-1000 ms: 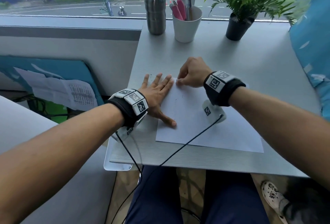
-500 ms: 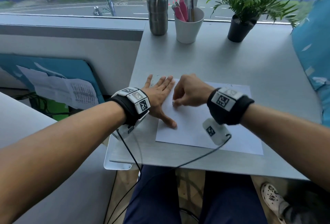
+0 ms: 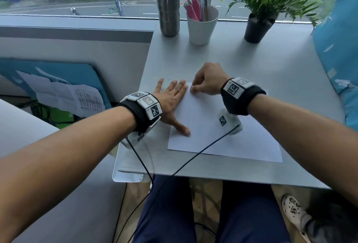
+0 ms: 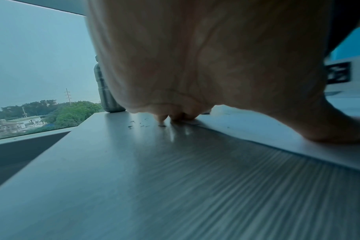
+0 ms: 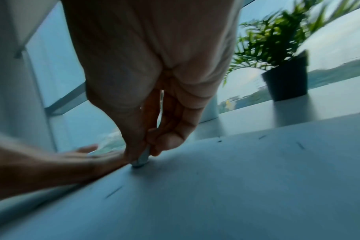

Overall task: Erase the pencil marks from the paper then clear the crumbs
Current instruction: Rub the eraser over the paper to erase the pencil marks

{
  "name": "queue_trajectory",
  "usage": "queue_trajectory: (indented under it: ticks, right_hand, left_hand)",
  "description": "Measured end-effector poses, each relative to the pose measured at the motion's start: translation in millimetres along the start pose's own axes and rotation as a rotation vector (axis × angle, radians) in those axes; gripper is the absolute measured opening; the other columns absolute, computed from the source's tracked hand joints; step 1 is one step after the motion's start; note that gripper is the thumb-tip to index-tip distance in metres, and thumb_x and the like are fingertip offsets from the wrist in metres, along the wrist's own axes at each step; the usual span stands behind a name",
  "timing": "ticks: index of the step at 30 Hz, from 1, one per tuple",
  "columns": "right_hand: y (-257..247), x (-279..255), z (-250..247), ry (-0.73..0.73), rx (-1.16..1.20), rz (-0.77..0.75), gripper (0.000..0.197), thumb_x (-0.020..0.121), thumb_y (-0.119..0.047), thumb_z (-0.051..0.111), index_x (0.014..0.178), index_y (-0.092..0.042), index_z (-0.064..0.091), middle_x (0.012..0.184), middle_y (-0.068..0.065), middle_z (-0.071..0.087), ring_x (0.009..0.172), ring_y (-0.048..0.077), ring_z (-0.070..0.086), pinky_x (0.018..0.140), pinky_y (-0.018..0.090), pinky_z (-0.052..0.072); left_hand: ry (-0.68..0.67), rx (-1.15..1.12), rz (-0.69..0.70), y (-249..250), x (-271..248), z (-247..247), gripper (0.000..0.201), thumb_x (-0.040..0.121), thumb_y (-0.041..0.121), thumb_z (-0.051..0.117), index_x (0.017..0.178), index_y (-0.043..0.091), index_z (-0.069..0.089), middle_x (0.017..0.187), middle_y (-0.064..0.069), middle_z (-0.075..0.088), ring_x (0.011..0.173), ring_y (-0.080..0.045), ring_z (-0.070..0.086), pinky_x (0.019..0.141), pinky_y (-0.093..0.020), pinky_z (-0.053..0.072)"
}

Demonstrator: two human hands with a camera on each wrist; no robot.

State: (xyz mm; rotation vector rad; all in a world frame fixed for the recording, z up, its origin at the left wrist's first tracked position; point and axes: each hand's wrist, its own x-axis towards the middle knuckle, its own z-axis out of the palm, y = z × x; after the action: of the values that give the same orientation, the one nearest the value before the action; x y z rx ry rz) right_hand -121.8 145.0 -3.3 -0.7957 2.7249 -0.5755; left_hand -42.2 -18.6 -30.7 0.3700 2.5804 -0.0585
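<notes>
A white sheet of paper [image 3: 217,138] lies on the grey table [image 3: 251,68] in front of me. My left hand [image 3: 172,99] lies flat with straight fingers across the paper's left edge, thumb on the sheet. My right hand [image 3: 205,82] pinches a small eraser [image 5: 142,160] and presses its tip onto the paper near the far left corner, right beside the left fingertips. Dark eraser crumbs [image 4: 142,124] lie on the table just past the left fingers, and more crumbs [image 5: 300,144] are scattered over the paper [image 5: 236,186].
At the back of the table stand a steel bottle [image 3: 168,8], a white cup of pens [image 3: 202,24] and a potted plant [image 3: 257,26]. A blue cushion [image 3: 337,49] is at the right. Cables run from my wrists over the front table edge.
My right hand with the eraser went down the sheet toward me and has come back up to the far left corner. The left hand stays flat in place.
</notes>
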Motion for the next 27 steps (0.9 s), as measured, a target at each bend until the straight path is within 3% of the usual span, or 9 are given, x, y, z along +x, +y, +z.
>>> queue_trajectory:
  ticks: [3,7,10,12,16,19,21,24,27]
  right_hand:
    - [-5,-12,7,-0.018,0.007,-0.014,0.013,0.074,-0.022,0.076,0.083,-0.013,0.080,0.080,0.002,0.076,0.070,0.010,0.064,0.066,0.017,0.045]
    - [-16,-52,19,-0.189,0.007,-0.084,0.007,0.072,-0.020,0.079,0.077,-0.016,0.079,0.070,-0.004,0.073,0.062,0.008,0.064,0.057,0.006,0.043]
    - [-10,-21,8,-0.071,0.026,-0.015,0.013,0.074,-0.023,0.078,0.083,-0.015,0.080,0.077,0.001,0.076,0.072,0.012,0.068,0.067,0.019,0.048]
    - [-7,-2,3,0.015,0.018,0.017,0.015,0.074,-0.022,0.076,0.084,-0.012,0.080,0.081,0.005,0.076,0.078,0.017,0.069,0.068,0.019,0.045]
    - [-18,-31,16,-0.036,0.012,-0.061,0.009,0.072,-0.015,0.074,0.076,-0.008,0.079,0.068,0.005,0.073,0.064,0.019,0.067,0.065,0.026,0.052]
    - [-27,-64,24,-0.209,-0.006,-0.133,0.003,0.071,-0.017,0.079,0.074,-0.016,0.079,0.061,-0.010,0.067,0.054,0.002,0.058,0.058,0.009,0.044]
    - [-26,-52,20,-0.182,-0.011,-0.130,0.006,0.070,-0.020,0.080,0.076,-0.018,0.080,0.066,-0.006,0.072,0.055,0.003,0.058,0.057,0.004,0.038]
    - [-20,-15,9,-0.047,-0.018,-0.045,0.009,0.071,-0.023,0.077,0.074,-0.014,0.079,0.070,0.006,0.074,0.062,0.015,0.062,0.067,0.024,0.050]
    - [-24,-18,13,-0.004,-0.002,-0.037,0.007,0.072,-0.017,0.074,0.070,-0.011,0.077,0.065,0.008,0.071,0.057,0.016,0.059,0.063,0.026,0.050]
  left_hand:
    - [0.000,0.000,-0.007,1,-1,1,0.154,0.047,0.098,0.052,0.150,0.015,-0.028,0.159,-0.001,-0.030,0.146,-0.021,-0.029,0.114,-0.055,-0.022]
    - [0.008,0.003,-0.006,-1,0,3,0.155,0.047,0.099,0.051,0.151,0.015,-0.027,0.159,-0.001,-0.031,0.145,-0.020,-0.030,0.114,-0.055,-0.022]
    - [0.009,-0.006,0.000,-1,1,2,0.154,0.047,0.098,0.052,0.150,0.016,-0.027,0.159,-0.001,-0.030,0.146,-0.021,-0.028,0.114,-0.055,-0.022]
    - [0.003,-0.008,-0.001,0,-2,1,0.154,0.048,0.098,0.053,0.150,0.016,-0.028,0.159,-0.001,-0.030,0.146,-0.020,-0.028,0.114,-0.055,-0.022]
    - [-0.003,0.001,0.000,0,0,3,0.156,0.046,0.100,0.051,0.149,0.016,-0.030,0.158,-0.001,-0.033,0.145,-0.021,-0.030,0.113,-0.056,-0.022]
    - [-0.009,-0.005,0.004,-3,2,3,0.156,0.045,0.101,0.050,0.148,0.016,-0.031,0.156,0.001,-0.036,0.143,-0.020,-0.033,0.113,-0.056,-0.023]
    - [-0.010,-0.015,0.002,-3,1,3,0.156,0.045,0.100,0.050,0.149,0.016,-0.031,0.157,0.001,-0.035,0.144,-0.020,-0.033,0.113,-0.055,-0.024]
    - [-0.012,-0.015,0.002,-1,0,1,0.156,0.045,0.100,0.051,0.149,0.016,-0.030,0.158,0.000,-0.032,0.145,-0.020,-0.030,0.112,-0.054,-0.025]
    - [-0.015,-0.019,-0.004,-1,0,1,0.158,0.043,0.101,0.050,0.148,0.016,-0.031,0.158,0.000,-0.033,0.144,-0.020,-0.031,0.112,-0.054,-0.026]
